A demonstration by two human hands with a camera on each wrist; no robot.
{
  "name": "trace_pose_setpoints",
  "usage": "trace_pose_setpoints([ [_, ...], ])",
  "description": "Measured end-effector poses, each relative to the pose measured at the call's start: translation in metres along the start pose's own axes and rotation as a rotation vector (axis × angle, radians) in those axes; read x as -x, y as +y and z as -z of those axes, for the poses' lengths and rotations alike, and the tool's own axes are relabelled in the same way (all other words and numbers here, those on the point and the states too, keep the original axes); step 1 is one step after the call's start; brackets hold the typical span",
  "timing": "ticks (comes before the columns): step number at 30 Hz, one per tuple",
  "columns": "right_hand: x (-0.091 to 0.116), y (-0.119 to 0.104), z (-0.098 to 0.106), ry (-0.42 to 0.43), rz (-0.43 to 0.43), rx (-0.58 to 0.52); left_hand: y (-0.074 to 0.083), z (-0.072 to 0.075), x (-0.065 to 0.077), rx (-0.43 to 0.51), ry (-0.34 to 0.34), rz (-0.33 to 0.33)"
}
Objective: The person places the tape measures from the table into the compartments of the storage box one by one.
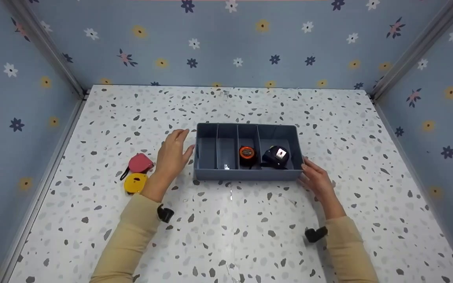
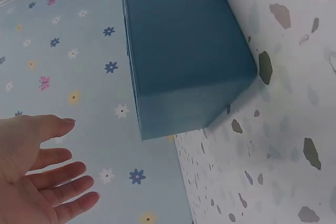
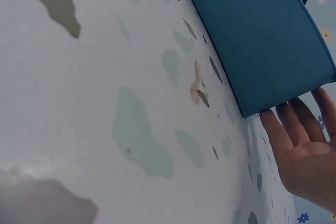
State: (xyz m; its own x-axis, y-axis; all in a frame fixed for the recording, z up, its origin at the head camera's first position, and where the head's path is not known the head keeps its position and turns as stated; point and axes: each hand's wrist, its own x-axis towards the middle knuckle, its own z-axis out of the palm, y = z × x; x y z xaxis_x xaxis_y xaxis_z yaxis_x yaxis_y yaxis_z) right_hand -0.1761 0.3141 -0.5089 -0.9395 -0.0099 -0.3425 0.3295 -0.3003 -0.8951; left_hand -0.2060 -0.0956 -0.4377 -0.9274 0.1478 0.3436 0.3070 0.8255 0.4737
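A grey-blue divided organiser tray (image 1: 250, 173) sits near the middle of the speckled tabletop (image 1: 250, 236). The left hand (image 1: 172, 154) hovers just beside the tray's left end, fingers straight and spread, holding nothing. The right hand (image 1: 316, 177) lies with relaxed, straight fingers against the tray's front right corner. An orange tape measure (image 1: 246, 153) and a black tape measure (image 1: 276, 156) lie in the tray's two right compartments. A red tape measure (image 1: 140, 163) and a yellow tape measure (image 1: 135, 183) lie touching, toward the left edge.
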Motion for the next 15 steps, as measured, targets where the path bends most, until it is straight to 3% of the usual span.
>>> trace_pose_setpoints([
  [15,0.001,-0.002,-0.002,-0.001,0.006,-0.006,-0.036,0.003,0.014,-0.019,-0.139,0.082],
])
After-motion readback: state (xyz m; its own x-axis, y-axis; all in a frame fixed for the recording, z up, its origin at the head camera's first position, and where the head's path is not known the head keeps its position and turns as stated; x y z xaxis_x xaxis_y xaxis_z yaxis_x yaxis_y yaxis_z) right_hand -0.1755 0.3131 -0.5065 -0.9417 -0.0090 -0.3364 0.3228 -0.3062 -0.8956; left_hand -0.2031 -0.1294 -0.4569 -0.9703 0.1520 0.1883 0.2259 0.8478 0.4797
